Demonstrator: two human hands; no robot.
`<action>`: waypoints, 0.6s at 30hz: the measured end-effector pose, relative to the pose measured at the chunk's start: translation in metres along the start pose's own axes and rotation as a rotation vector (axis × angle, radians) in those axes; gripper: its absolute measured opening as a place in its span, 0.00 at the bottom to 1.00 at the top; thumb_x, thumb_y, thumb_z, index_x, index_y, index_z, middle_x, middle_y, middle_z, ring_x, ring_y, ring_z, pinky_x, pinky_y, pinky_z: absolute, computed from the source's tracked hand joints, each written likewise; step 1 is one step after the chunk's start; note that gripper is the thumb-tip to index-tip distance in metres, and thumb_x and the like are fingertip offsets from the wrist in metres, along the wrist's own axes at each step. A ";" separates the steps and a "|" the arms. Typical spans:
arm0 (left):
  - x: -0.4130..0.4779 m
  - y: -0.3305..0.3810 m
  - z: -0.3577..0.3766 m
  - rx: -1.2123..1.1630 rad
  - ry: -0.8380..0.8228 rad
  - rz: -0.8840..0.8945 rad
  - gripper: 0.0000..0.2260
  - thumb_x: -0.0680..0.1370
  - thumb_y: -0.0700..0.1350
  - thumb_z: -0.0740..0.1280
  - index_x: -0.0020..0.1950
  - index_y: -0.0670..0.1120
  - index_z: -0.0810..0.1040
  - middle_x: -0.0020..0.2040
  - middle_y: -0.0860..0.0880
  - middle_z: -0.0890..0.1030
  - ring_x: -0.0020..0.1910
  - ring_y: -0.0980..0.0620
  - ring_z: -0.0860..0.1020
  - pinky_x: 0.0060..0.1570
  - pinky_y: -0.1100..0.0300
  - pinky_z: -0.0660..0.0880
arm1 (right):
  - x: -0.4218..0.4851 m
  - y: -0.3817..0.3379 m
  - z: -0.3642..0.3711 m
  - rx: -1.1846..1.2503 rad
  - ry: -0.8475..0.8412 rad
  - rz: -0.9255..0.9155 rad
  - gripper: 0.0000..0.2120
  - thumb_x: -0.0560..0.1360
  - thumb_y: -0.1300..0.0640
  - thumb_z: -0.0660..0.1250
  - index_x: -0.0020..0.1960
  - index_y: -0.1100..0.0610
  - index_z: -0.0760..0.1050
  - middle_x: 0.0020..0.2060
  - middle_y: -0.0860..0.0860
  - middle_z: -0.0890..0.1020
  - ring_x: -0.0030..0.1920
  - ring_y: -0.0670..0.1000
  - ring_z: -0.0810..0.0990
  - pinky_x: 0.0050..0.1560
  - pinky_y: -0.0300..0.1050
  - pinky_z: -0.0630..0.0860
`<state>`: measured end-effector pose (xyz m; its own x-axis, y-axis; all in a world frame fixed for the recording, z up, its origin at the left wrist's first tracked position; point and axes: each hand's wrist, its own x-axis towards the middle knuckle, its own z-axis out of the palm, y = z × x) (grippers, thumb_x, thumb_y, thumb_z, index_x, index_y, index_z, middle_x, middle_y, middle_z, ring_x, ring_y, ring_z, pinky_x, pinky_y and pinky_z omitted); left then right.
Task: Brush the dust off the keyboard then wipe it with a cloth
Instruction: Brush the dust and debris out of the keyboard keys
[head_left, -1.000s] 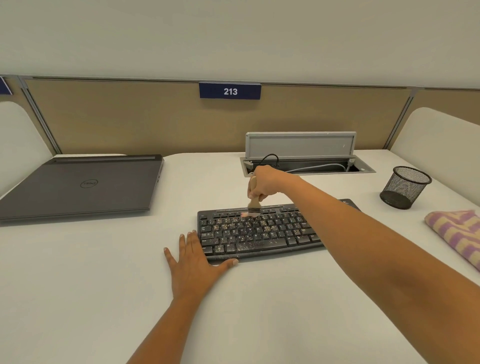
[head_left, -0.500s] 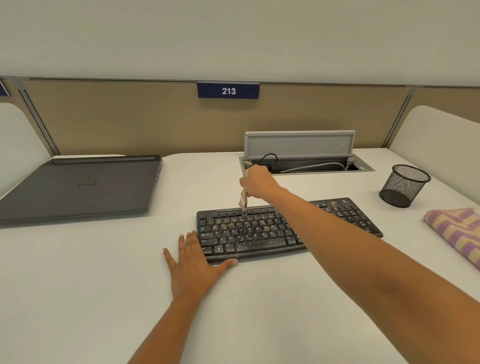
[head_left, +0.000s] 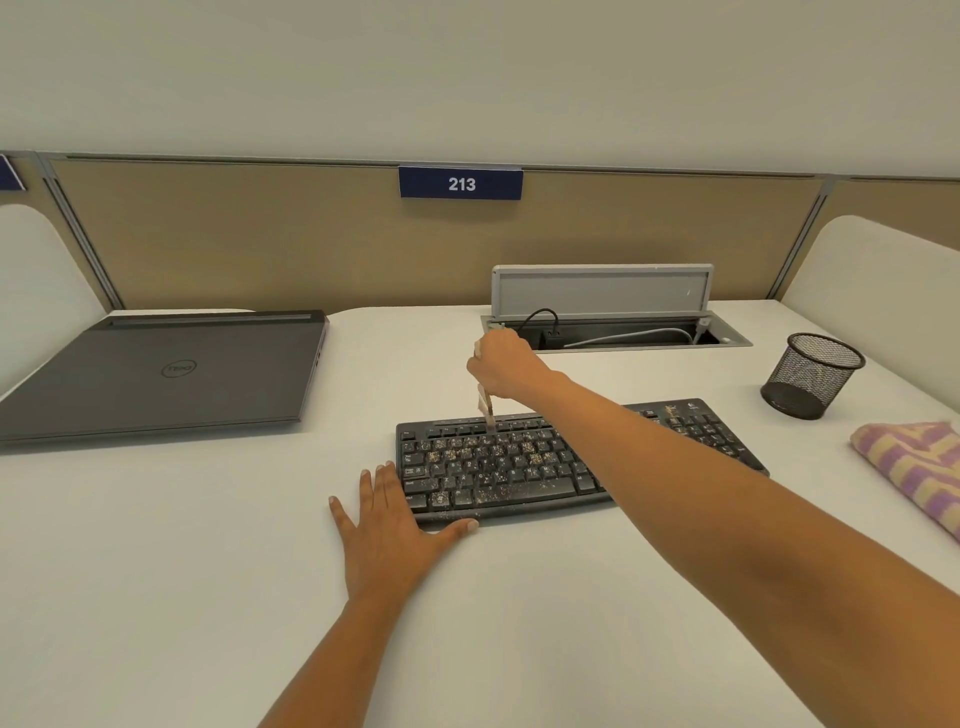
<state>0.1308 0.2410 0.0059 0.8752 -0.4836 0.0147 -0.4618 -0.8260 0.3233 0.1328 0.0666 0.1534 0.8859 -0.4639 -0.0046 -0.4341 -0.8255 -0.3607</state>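
The black keyboard, speckled with dust, lies near the middle of the white worktop, its long axis running left to right and slanting slightly away at the right end. The right hand curls round the handle of a small brush, which points steeply down; its blurred tip seems to touch the upper key rows. The left hand lies flat with fingers spread at the near-left corner, thumb along the front edge. A striped cloth rests folded at far right.
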 end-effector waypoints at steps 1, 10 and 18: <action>0.000 0.000 0.000 0.004 -0.001 -0.001 0.63 0.52 0.82 0.38 0.78 0.44 0.47 0.78 0.49 0.52 0.77 0.50 0.45 0.72 0.40 0.39 | -0.001 0.002 0.002 -0.001 -0.016 0.006 0.17 0.77 0.63 0.56 0.29 0.58 0.60 0.29 0.52 0.67 0.31 0.51 0.68 0.28 0.39 0.61; -0.001 0.000 0.000 0.016 -0.008 0.000 0.63 0.52 0.82 0.36 0.78 0.44 0.46 0.79 0.49 0.51 0.77 0.50 0.44 0.72 0.40 0.39 | 0.000 0.002 -0.008 -0.017 -0.097 -0.028 0.11 0.77 0.59 0.60 0.51 0.66 0.77 0.38 0.56 0.77 0.41 0.54 0.76 0.32 0.39 0.70; -0.001 0.001 -0.001 0.025 -0.013 -0.002 0.63 0.52 0.82 0.36 0.78 0.43 0.45 0.79 0.48 0.51 0.77 0.50 0.44 0.72 0.40 0.39 | 0.000 0.022 -0.019 0.095 -0.225 0.021 0.10 0.74 0.61 0.67 0.53 0.66 0.78 0.39 0.55 0.79 0.32 0.47 0.76 0.37 0.37 0.75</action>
<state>0.1297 0.2409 0.0076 0.8743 -0.4855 0.0022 -0.4638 -0.8339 0.2992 0.1201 0.0420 0.1628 0.8955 -0.3886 -0.2168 -0.4450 -0.7776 -0.4441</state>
